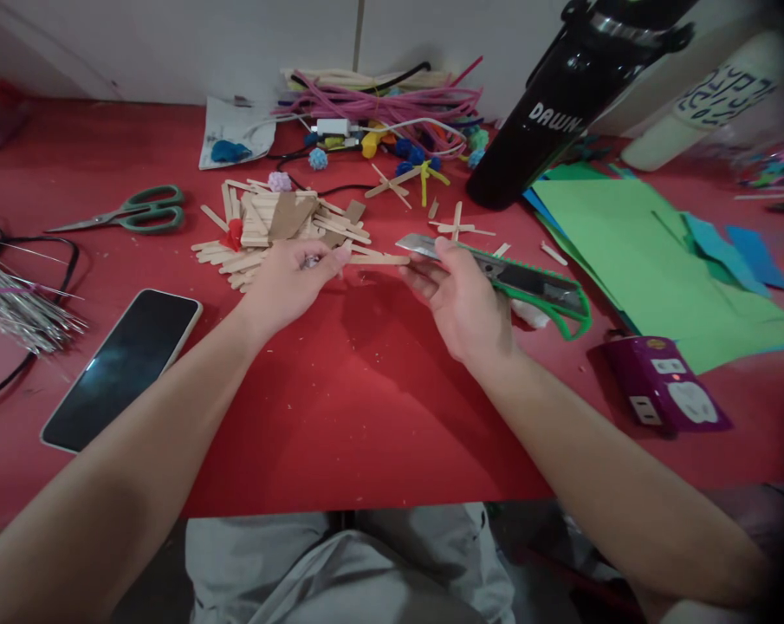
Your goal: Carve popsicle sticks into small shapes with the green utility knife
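My right hand (464, 303) grips a green and black utility knife (528, 284) with its blade pushed out toward the left, thumb on top of the handle. My left hand (291, 279) pinches the end of a wooden craft stick (377, 258) that lies flat and points right toward the blade tip. Just behind my left hand lies a pile of craft sticks (268, 230) with a brown card piece on top. Both hands hover low over the red table (340, 407).
Green-handled scissors (141, 210) and a phone (119, 368) lie left. Silver wires (15, 303) sit at the left edge. Pipe cleaners and pompoms (392, 113) are at the back, a black bottle (560, 104), green paper (631, 251) and a purple power socket (664, 386) right.
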{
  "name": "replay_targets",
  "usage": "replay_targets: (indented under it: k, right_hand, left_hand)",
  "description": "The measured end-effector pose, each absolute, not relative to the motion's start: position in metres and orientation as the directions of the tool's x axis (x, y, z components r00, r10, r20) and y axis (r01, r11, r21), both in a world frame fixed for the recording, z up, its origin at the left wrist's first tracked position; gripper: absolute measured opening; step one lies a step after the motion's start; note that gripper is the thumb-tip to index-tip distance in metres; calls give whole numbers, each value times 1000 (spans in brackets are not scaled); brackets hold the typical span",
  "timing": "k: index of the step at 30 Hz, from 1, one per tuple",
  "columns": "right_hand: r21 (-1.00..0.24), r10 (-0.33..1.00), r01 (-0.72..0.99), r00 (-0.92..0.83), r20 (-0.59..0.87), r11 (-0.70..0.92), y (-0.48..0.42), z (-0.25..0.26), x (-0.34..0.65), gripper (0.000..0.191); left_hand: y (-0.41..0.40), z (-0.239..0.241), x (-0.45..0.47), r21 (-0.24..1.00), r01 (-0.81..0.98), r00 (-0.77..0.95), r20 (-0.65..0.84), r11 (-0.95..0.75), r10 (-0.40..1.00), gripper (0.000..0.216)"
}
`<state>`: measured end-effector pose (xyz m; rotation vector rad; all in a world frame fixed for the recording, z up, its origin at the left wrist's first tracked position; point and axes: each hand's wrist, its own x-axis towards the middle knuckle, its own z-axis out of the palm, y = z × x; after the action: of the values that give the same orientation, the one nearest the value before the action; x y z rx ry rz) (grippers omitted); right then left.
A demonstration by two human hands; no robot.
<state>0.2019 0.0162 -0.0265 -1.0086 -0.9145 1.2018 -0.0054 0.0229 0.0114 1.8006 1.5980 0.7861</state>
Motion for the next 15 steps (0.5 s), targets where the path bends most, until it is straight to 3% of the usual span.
replay_targets:
  k: [6, 12, 15]
  right_hand:
    - [-965, 987, -240, 140, 76, 108, 20, -31, 203, 27]
    - [-950, 946, 41, 84, 313, 311, 8, -29, 194, 28]
    - [-938, 939, 97, 60, 338, 331, 8, -31, 195, 25]
  left_hand:
    - [22, 13, -7, 669, 729, 255, -62, -149, 965, 38]
    - [21, 14, -7, 614, 763, 325, -90, -205, 941, 39]
    - [22, 15, -7, 588, 784, 328, -121, -199, 937, 36]
